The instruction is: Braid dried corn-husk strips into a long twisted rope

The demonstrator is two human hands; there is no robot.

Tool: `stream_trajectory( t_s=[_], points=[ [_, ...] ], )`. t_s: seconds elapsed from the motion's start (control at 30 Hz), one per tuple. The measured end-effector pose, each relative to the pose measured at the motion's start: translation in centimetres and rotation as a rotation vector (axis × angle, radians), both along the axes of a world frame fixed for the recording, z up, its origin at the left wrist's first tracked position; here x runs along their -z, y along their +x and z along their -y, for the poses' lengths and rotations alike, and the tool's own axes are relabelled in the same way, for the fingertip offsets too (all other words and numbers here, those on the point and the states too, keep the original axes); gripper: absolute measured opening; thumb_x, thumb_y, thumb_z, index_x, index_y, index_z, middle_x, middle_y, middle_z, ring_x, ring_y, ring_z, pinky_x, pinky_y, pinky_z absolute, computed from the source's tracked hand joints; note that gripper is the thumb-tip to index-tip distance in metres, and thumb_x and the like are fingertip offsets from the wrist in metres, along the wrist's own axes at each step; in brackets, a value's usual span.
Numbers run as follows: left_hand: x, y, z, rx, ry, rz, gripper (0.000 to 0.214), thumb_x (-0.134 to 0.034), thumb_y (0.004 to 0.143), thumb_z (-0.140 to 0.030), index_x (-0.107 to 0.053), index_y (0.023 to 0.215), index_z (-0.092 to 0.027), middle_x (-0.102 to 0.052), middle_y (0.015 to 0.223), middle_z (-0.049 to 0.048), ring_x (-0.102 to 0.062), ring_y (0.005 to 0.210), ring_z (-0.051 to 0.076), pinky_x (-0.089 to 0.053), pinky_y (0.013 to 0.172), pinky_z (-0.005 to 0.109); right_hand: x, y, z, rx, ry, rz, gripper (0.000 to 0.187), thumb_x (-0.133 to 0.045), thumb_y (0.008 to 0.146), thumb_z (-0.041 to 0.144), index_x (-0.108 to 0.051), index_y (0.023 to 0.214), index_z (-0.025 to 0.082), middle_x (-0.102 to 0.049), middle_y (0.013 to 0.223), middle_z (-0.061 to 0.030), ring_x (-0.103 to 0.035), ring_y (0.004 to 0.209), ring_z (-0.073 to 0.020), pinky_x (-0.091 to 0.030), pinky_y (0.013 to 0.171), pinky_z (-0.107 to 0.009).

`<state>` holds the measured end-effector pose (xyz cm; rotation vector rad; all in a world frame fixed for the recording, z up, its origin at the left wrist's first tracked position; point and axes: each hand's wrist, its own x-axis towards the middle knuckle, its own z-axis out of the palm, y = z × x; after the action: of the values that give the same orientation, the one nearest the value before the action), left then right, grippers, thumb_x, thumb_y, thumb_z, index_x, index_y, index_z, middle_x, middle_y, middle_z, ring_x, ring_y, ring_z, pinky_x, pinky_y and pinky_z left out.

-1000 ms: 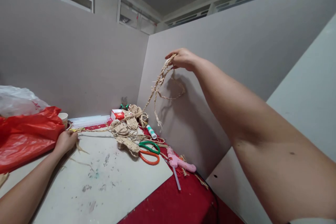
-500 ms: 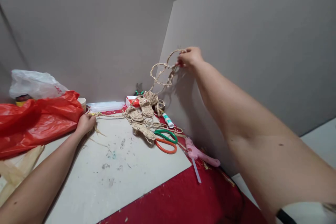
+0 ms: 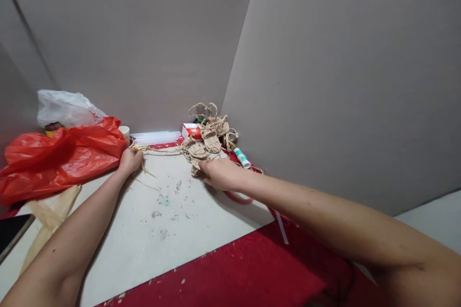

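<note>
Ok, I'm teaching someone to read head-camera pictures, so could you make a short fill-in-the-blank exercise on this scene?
1. The hand pinching the braided cord is the person's ____ one.
2. The hand at the woven pieces is the person's ____ one.
3. The surface past the near edge of the white board is coloured ____.
4. In the picture, the paper cup stands to the ____ of the red-and-white box.

Missing words: left; right; red; left.

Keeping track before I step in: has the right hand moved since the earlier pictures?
Yes, down and left: the right hand was high above the white-green tube, and is now left of it, at the woven pieces.
</note>
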<state>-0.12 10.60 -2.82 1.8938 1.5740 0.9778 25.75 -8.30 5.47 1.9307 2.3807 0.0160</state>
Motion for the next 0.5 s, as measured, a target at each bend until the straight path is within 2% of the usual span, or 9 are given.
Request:
stream_trajectory(
  t_s=[0.07, 0.13, 0.23, 0.33, 0.5],
  points=[
    [0.0, -0.1, 0.0, 0.006, 0.017, -0.021, 0.016, -0.044, 0.064, -0.023, -0.056, 0.058, -0.014, -0.052, 0.049, 0.0015, -0.044, 0.047, 0.013, -0.030, 0.047, 0.024, 0.3, 1.1, -0.5, 0.029, 0.043, -0.071, 0.018, -0.053, 0.074, 0.013, -0.064, 0.088, 0.013, -0.066, 0.081, -0.0116, -0.059, 0.072, -0.0208, -0.037, 0.059, -0.028],
    [0.1, -0.1, 0.0, 0.011, 0.027, -0.033, 0.017, -0.044, 0.065, -0.023, -0.056, 0.058, -0.014, -0.052, 0.049, 0.0017, -0.045, 0.047, 0.014, -0.030, 0.047, 0.024, -0.6, 3.0, -1.1, 0.075, 0.019, -0.258, 0.013, -0.052, 0.070, 0.010, -0.062, 0.079, 0.013, -0.062, 0.072, -0.0068, -0.055, 0.066, -0.0165, -0.035, 0.056, -0.026],
    [0.2, -0.2, -0.1, 0.019, 0.038, -0.045, 0.018, -0.043, 0.066, -0.024, -0.056, 0.057, -0.014, -0.050, 0.048, 0.0013, -0.045, 0.048, 0.014, -0.031, 0.048, 0.025, -2.9, 5.7, -1.5, 0.183, -0.109, -0.724, 0.023, -0.057, 0.068, 0.014, -0.059, 0.091, 0.014, -0.053, 0.060, 0.0016, -0.048, 0.055, -0.0106, -0.034, 0.050, -0.022],
    [0.2, -0.2, -0.1, 0.027, 0.051, -0.059, 0.018, -0.043, 0.066, -0.024, -0.055, 0.056, -0.015, -0.048, 0.047, 0.0003, -0.045, 0.049, 0.014, -0.031, 0.049, 0.025, -4.2, 7.4, -1.2, 0.299, -0.200, -1.107, 0.036, -0.066, 0.064, 0.021, -0.053, 0.097, 0.017, -0.051, 0.059, 0.0049, -0.047, 0.050, -0.0091, -0.035, 0.046, -0.021],
    [-0.1, -0.1, 0.1, 0.027, 0.055, -0.071, 0.016, -0.043, 0.066, -0.025, -0.051, 0.054, -0.017, -0.045, 0.046, -0.0004, -0.042, 0.049, 0.014, -0.029, 0.050, 0.025, -4.0, 8.9, -1.4, 0.381, -0.222, -1.319, 0.038, -0.075, 0.057, 0.020, -0.053, 0.088, 0.020, -0.056, 0.064, 0.0044, -0.051, 0.053, -0.0086, -0.040, 0.046, -0.020]
  ],
)
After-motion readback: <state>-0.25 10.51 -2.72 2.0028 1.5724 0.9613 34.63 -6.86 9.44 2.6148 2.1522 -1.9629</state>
